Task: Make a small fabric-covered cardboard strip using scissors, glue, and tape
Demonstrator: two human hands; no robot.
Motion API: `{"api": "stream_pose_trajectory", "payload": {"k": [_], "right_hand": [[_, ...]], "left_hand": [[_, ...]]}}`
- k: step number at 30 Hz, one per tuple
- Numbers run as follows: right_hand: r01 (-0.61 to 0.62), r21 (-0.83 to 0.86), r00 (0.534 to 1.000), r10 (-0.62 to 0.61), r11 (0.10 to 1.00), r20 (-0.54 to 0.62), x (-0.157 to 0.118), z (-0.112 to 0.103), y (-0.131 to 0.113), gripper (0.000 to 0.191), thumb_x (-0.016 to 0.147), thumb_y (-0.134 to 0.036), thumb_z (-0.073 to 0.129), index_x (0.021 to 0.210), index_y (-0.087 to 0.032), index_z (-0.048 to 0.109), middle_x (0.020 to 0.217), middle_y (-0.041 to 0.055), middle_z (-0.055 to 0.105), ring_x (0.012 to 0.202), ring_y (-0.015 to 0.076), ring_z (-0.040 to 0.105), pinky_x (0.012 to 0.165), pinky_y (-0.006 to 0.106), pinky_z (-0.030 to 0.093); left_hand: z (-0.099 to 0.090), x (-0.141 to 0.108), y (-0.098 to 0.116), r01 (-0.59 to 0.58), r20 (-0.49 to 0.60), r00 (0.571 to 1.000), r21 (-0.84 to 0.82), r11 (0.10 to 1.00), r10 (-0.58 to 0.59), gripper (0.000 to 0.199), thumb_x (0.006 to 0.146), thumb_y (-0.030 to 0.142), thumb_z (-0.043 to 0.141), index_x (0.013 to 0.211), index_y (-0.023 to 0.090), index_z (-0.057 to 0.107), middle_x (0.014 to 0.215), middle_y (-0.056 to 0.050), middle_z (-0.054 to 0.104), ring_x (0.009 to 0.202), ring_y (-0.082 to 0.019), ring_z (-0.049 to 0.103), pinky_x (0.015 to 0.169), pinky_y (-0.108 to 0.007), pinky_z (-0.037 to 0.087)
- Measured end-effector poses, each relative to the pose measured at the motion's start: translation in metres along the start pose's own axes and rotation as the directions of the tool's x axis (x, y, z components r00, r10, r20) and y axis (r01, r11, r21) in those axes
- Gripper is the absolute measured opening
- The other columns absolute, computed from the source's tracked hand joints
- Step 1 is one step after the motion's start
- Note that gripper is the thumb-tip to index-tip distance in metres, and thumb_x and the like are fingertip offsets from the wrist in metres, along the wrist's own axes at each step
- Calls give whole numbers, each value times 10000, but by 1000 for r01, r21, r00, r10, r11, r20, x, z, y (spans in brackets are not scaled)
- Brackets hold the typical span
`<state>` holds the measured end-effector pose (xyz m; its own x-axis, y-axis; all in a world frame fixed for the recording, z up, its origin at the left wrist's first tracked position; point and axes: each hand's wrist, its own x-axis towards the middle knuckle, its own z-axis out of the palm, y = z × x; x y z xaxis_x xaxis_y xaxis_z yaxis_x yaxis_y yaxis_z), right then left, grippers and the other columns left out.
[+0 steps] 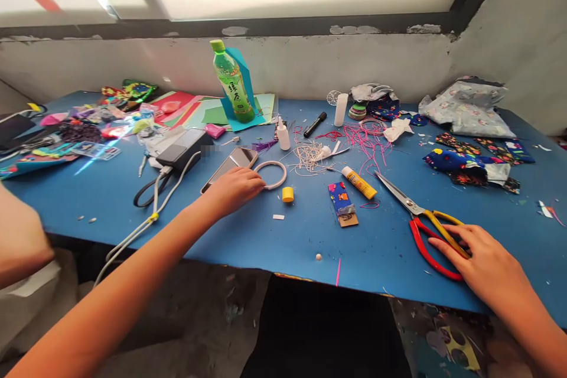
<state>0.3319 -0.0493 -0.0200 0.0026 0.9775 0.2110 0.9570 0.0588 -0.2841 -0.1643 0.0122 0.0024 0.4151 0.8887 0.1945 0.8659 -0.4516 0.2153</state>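
My left hand (237, 191) lies over the near part of a phone (241, 157), its fingertips at the left edge of a white tape ring (275, 175). The fingers are bent together over the ring's edge. At the right, my right hand (481, 257) has its fingers on the handles of large scissors (416, 209), one handle red and one yellow; the blades lie apart from the hand, pointing up and left. Between the hands are a yellow cap (287, 194), a yellow glue tube (359, 182) without its cap, and a blue patterned fabric piece (340, 198) on cardboard.
A green bottle (234, 82) stands at the back. White glue bottle (282, 134), black marker (315, 124) and tangled strings (310, 157) lie mid-table. A power bank (185, 147) with cables is at left; fabric bundles (469, 107) sit back right. Another person's arm (22, 236) shows at far left.
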Motion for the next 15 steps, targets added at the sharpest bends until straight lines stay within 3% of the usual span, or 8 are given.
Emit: {"api": "stream_pose_trajectory", "payload": {"k": [4, 7, 10, 12, 15], "right_hand": [[-57, -33, 998, 57, 998, -2, 0, 1, -5, 622, 818, -716, 337, 952, -174, 611, 1054, 209, 681, 978, 393, 666, 811, 534, 529], [-120, -50, 993, 120, 992, -5, -1, -9, -4, 590, 828, -686, 339, 1011, -169, 557, 1010, 252, 686, 907, 434, 681, 685, 543, 531], [-164, -41, 986, 163, 986, -15, -6, -20, -3, 553, 845, -654, 404, 1127, -185, 488, 1023, 261, 688, 850, 409, 703, 626, 493, 535], [-164, -6, 986, 164, 986, -32, -13, -24, -5, 592, 802, -665, 503, 1187, -219, 445, 1084, 238, 691, 903, 390, 710, 665, 464, 555], [-77, 51, 995, 80, 996, -56, -28, -23, -9, 707, 684, -671, 655, 1225, -271, 436, 1061, 169, 717, 934, 388, 713, 707, 451, 575]], "left_hand": [[-11, -7, 23, 68, -152, 986, -50, 996, -74, 328, 937, 406, 433, 928, 173, 664, 923, -122, 751, 903, -267, 695, 940, -455, 515], [-18, -26, 61, 116, -252, 955, -169, 979, -157, 284, 990, 387, 400, 1020, 182, 593, 836, -55, 733, 762, -179, 684, 755, -302, 554], [-19, -46, 109, 81, -325, 881, -612, 787, -343, 240, 983, 390, 470, 977, 184, 593, 625, 35, 595, 557, -113, 560, 579, -210, 500], [-13, -57, 138, 82, -242, 886, -758, 647, -396, 247, 992, 372, 465, 1004, 192, 635, 659, 29, 587, 603, -106, 560, 580, -187, 499], [4, -67, 170, 106, -100, 917, -872, 477, -385, 285, 1000, 312, 461, 1219, 246, 632, 834, 2, 649, 741, -106, 605, 697, -174, 532]]}}
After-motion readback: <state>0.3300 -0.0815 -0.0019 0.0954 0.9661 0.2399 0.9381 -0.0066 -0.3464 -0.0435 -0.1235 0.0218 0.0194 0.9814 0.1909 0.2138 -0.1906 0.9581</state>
